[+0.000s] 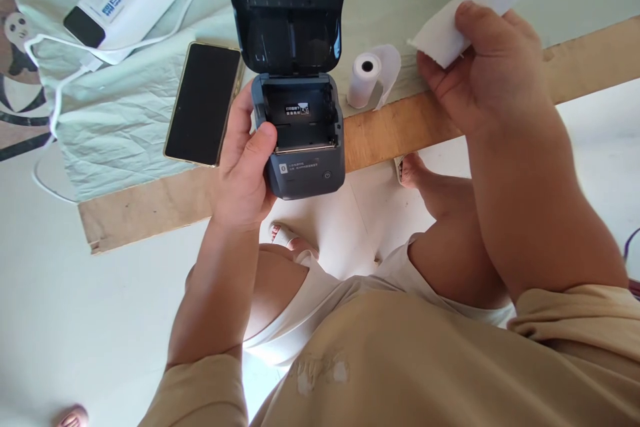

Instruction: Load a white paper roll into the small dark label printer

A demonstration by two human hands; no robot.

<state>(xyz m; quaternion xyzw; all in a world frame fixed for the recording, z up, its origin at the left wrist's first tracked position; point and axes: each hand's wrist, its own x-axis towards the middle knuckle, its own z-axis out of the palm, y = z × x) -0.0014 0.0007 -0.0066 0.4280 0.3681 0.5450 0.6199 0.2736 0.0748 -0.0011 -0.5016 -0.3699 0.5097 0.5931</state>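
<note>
While left hand (pixel 244 170) holds printer (pixel 306 177), right (pixel 497 73) pinches paper (pixel 439 30)

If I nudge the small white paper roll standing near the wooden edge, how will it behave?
The paper roll probably tips easily: it stands on end and looks narrow. Once over, its round shape could let it roll. Its loose tail curls out thin, so that part is likely floppy and may unwind further.
</note>
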